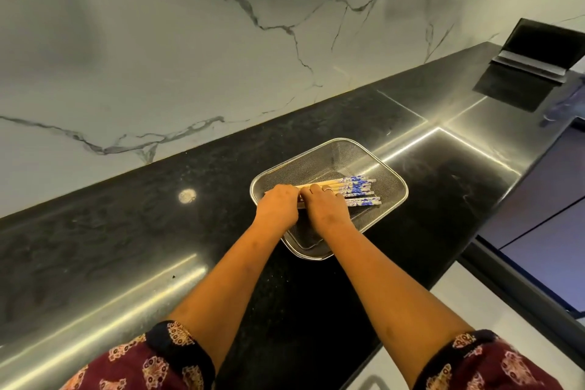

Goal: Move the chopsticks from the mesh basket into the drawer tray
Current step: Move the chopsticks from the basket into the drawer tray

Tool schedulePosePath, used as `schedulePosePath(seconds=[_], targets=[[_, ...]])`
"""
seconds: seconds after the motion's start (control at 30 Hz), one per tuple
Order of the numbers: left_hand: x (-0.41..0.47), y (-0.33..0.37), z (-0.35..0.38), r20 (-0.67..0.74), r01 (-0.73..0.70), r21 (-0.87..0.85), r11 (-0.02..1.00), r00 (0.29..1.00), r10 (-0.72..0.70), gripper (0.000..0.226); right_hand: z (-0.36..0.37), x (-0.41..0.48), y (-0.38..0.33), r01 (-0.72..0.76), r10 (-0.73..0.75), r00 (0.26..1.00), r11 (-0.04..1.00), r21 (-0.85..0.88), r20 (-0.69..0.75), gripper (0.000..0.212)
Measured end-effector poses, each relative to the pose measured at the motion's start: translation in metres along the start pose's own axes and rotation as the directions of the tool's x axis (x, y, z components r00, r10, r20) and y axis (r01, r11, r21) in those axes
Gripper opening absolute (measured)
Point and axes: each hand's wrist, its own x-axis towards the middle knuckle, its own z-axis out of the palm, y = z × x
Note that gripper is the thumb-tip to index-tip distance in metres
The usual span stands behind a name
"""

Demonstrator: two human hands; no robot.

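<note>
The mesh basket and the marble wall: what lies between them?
Only bare black countertop lies between the mesh basket and the marble wall, as the head view shows.

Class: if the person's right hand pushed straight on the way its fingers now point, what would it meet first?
The right hand already rests on the chopsticks; beyond them, probably the far wall of the mesh basket, though depth is unclear.

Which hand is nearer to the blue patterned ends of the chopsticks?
The right hand. It lies on the chopsticks near their middle, just beside the blue ends. The left hand lies on the plain wooden ends, farther from the blue part, inside the mesh basket.
</note>
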Motion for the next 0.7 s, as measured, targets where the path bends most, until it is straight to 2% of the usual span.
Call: schedulePosePath(seconds=[0.3,0.47,0.7], targets=[[-0.0063,0.0005,0.0001,-0.069,-0.013,0.089,0.996,0.997,0.019,0.022,0.0056,-0.0045,-0.0006,-0.002,0.004,0.999,0.999,-0.048,0.045,0.034],[-0.0047,-0.0037,-0.0038,-0.079,-0.02,0.116,0.993,0.996,0.029,0.026,0.0059,-0.0047,-0.0013,-0.005,0.006,1.0,1.0,-0.026,0.028,0.05],[-0.0057,-0.0049,-0.006,-0.083,-0.022,0.085,0.996,0.996,0.029,0.025,0.0056,-0.0023,-0.002,0.016,-0.019,0.999,0.996,-0.087,-0.036,0.036]])
